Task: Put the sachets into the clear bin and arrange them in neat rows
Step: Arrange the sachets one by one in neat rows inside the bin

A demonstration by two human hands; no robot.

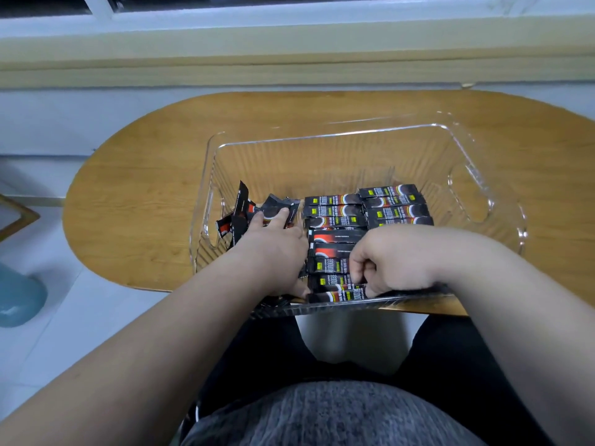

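A clear ribbed bin (341, 143) stands on the oval wooden table (151, 175). Inside it, black sachets lie flat in two rows: a middle row (335, 220) and a right row (397, 204). A loose jumble of sachets (241, 207) fills the bin's left side. My left hand (277, 249) reaches into that jumble, its fingers resting on loose sachets. My right hand (396, 262) has its fingers curled and pinches the end of a sachet (335, 296) at the near end of the middle row.
The bin's right half and far end hold nothing. A window sill (289, 53) runs behind the table. A blue object (19, 297) sits on the pale floor at the left. My lap is under the table's near edge.
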